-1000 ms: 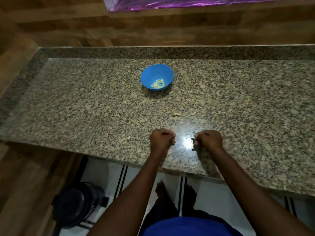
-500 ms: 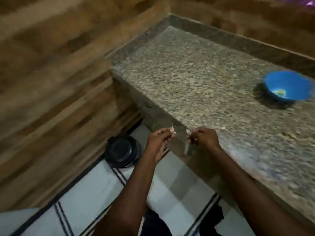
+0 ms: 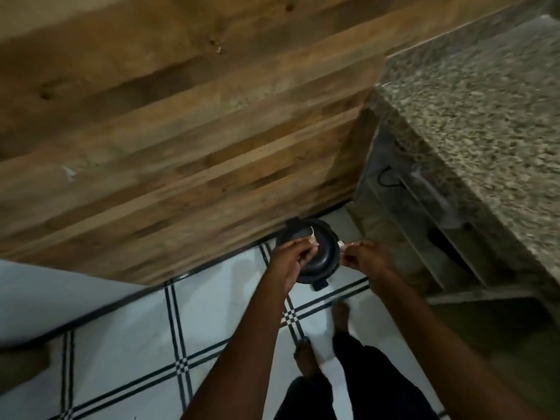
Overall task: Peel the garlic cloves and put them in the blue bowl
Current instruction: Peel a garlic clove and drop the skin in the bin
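Fingertips pinch pale garlic scraps, one scrap [image 3: 313, 235] in left hand [image 3: 291, 259], one [image 3: 341, 244] in right hand [image 3: 365, 260]; both hands now above black bin [image 3: 318, 262], off granite counter [image 3: 485, 116]; blue bowl gone from view.

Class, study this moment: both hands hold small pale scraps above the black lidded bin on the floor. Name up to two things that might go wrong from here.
1. The black bin appears to have its lid on, so pale scraps pinched by the left hand and right hand may land on the lid or tiled floor.
2. Bare feet stand close by, so dropped bits could be stepped on.
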Demonstrator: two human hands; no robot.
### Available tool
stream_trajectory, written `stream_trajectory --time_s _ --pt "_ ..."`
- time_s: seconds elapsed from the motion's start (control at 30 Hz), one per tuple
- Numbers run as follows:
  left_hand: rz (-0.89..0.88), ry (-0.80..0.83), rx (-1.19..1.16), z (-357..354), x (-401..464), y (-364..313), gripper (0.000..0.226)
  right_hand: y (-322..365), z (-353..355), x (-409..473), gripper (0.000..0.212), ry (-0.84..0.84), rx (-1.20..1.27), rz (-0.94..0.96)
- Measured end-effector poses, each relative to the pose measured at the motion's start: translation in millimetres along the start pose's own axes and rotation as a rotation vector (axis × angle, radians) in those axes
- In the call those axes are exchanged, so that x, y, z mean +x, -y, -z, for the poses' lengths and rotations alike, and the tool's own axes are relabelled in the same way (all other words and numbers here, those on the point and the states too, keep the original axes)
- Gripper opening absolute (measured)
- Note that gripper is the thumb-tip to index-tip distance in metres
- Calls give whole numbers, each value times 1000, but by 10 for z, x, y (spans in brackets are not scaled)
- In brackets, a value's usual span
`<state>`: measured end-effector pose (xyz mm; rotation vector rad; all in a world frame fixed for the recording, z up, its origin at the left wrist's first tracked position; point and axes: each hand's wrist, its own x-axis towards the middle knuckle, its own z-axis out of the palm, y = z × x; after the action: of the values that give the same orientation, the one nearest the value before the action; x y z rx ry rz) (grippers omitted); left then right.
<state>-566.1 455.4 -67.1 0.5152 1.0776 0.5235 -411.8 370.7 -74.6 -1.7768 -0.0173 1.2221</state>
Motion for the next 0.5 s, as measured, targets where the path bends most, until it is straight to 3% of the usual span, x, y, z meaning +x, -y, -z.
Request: stream_trajectory --time_s 0.13,0.33,0.43,0.5 --pt "21 -61 -8 373 481 -7 12 -151 -379 546 5 23 -92 -31" --pt "103 -119 71 825 1319 306 7 -567 -713 1553 12 58 -153 -175" --pt "150 -124 77 968 1873 563 6 -896 -874 2149 29 -36 -217 -219" --pt "176 -116 89 1053 2202 713 8 -1077 -927 2470 28 -77 -193 -226"
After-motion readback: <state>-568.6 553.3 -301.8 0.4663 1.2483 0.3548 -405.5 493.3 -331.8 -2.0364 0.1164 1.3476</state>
